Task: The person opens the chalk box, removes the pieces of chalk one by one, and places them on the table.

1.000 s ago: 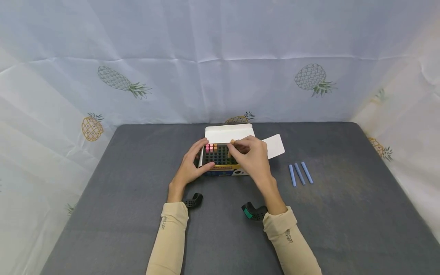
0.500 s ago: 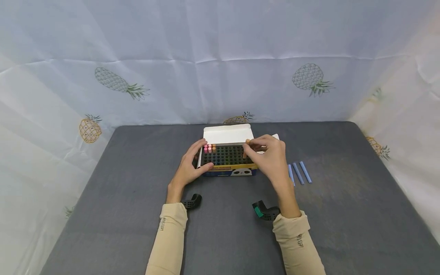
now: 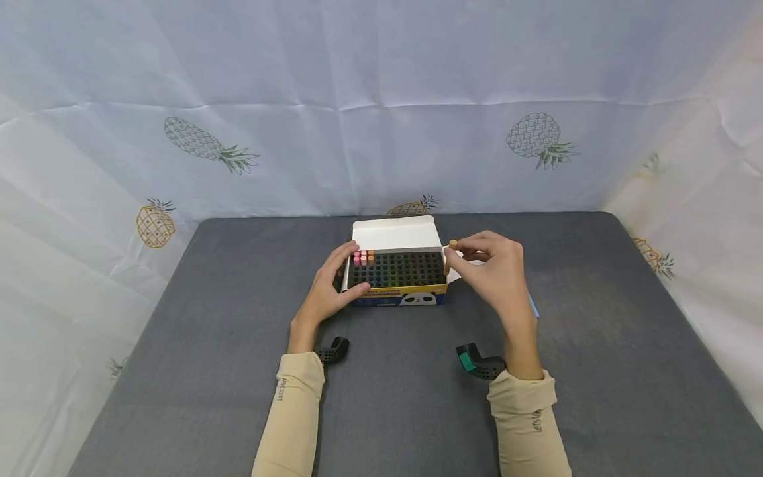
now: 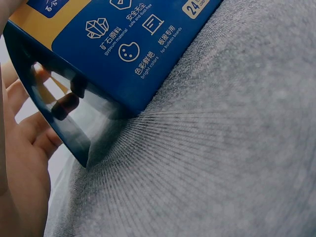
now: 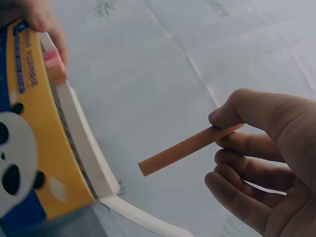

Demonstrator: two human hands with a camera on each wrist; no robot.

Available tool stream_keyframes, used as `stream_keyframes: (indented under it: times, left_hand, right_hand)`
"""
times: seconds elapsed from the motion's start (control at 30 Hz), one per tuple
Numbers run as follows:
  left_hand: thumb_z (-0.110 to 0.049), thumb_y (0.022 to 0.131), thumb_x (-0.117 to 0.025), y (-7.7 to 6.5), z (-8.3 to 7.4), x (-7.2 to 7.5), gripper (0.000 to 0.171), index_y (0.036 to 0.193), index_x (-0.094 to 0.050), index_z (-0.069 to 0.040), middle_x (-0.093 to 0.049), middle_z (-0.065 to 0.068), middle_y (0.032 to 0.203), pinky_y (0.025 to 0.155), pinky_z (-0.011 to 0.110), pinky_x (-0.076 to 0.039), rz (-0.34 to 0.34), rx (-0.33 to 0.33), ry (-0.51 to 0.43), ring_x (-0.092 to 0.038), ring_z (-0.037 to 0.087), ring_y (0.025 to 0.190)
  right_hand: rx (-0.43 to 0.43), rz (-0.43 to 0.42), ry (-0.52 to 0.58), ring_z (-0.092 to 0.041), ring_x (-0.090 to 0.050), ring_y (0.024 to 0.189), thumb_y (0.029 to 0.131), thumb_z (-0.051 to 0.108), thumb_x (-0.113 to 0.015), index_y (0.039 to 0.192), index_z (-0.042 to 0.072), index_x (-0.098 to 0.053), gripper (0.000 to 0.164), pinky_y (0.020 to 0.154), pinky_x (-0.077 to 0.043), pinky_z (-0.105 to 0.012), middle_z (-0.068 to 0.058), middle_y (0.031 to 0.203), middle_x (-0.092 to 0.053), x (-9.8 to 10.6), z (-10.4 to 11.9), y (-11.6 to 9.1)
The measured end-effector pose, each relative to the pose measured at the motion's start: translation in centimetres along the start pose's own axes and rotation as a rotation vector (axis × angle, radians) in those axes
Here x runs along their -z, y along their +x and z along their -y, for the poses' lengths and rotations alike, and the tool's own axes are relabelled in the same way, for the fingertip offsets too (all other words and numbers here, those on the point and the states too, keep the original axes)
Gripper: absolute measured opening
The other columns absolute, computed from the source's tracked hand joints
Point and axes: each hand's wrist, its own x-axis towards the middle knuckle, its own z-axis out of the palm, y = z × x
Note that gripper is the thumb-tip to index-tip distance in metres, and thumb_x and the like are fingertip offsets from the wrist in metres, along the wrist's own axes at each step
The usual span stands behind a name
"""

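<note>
Between thumb and index finger, my right hand (image 3: 497,275) pinches an orange chalk stick (image 5: 182,153). It is just off the right end of the chalk box (image 3: 390,296), with the stick tilted and its lower end free in the right wrist view. My left hand (image 3: 324,291) holds the box's left end, thumb at the front and fingers at the back. Inside the box is a dark holder (image 3: 399,270) full of holes. Pink chalks (image 3: 360,258) and orange chalks (image 3: 371,258) stand in its back left corner.
The box's white lid (image 3: 396,233) is folded back, and a white side flap (image 3: 456,271) sticks out on the right. A blue chalk (image 3: 534,305) shows on the grey table (image 3: 596,371) behind my right forearm. A patterned curtain (image 3: 369,152) hangs behind.
My right hand has carried the orange chalk rightward, from over the holder to beyond the box's right end. It now covers most of the blue chalks. The left hand stays on the box.
</note>
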Motion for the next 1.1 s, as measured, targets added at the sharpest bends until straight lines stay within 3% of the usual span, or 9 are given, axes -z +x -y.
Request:
stream_keyframes:
  times: [0.1, 0.23, 0.5, 0.7, 0.77, 1.1]
  left_hand:
    - [-0.037, 0.088, -0.077, 0.0, 0.0, -0.1, 0.077, 0.156, -0.044, -0.022, -0.036, 0.005, 0.166, 0.097, 0.053, -0.046, 0.001, 0.0, -0.004, -0.044, 0.03, 0.144]
    - [-0.041, 0.088, -0.076, 0.0, 0.2, -0.1, 0.077, 0.156, -0.044, -0.023, -0.036, 0.004, 0.166, 0.098, 0.054, -0.046, 0.001, 0.0, -0.004, -0.045, 0.03, 0.144]
    - [-0.049, 0.089, -0.075, -0.1, 0.3, 0.0, 0.078, 0.156, -0.043, -0.022, -0.036, 0.005, 0.166, 0.098, 0.054, -0.047, -0.001, -0.01, 0.0, -0.044, 0.03, 0.144]
    - [-0.047, 0.089, -0.075, -0.1, 0.3, -0.1, 0.078, 0.156, -0.043, -0.024, -0.036, 0.003, 0.166, 0.098, 0.055, -0.046, 0.002, -0.003, 0.001, -0.044, 0.03, 0.145]
    - [-0.047, 0.089, -0.075, -0.1, 0.3, -0.1, 0.078, 0.156, -0.043, -0.024, -0.036, 0.003, 0.166, 0.099, 0.057, -0.046, 0.003, 0.0, 0.0, -0.043, 0.03, 0.146]
    - [-0.046, 0.088, -0.075, 0.0, 0.3, -0.1, 0.079, 0.156, -0.043, -0.023, -0.036, 0.002, 0.166, 0.101, 0.058, -0.045, 0.003, 0.016, -0.005, -0.041, 0.028, 0.148]
  right_hand:
    - [0.017, -0.019, -0.004, 0.005, -0.064, 0.074, 0.085, 0.001, -0.077, 0.091, -0.001, -0.082, 0.008, 0.073, -0.055, -0.013, -0.015, 0.09, -0.075, 0.9, -0.4, -0.1]
    - [0.01, -0.056, -0.007, 0.02, -0.057, 0.072, 0.085, 0.001, -0.078, 0.091, -0.002, -0.081, 0.007, 0.073, -0.049, -0.005, -0.017, 0.089, -0.074, 2.1, -0.9, -0.3]
    - [-0.009, -0.112, 0.028, 0.016, -0.06, 0.074, 0.085, 0.001, -0.079, 0.094, -0.005, -0.081, 0.011, 0.075, -0.05, -0.005, -0.017, 0.091, -0.074, 3.9, -1.2, -0.6]
    - [-0.041, -0.158, 0.048, 0.01, -0.063, 0.079, 0.085, 0.0, -0.079, 0.094, -0.004, -0.081, 0.01, 0.078, -0.051, -0.007, 0.021, 0.086, -0.068, 5.4, -1.5, -1.0]
    - [-0.059, -0.173, 0.05, 0.008, -0.063, 0.08, 0.085, -0.001, -0.079, 0.094, -0.004, -0.081, 0.01, 0.078, -0.051, -0.007, 0.028, 0.086, -0.066, 6.1, -1.6, -1.2]
    - [-0.163, -0.254, 0.046, 0.008, -0.066, 0.08, 0.085, -0.002, -0.078, 0.101, -0.009, -0.078, 0.017, 0.08, -0.051, -0.006, 0.028, 0.086, -0.067, 8.6, -3.3, -1.9]
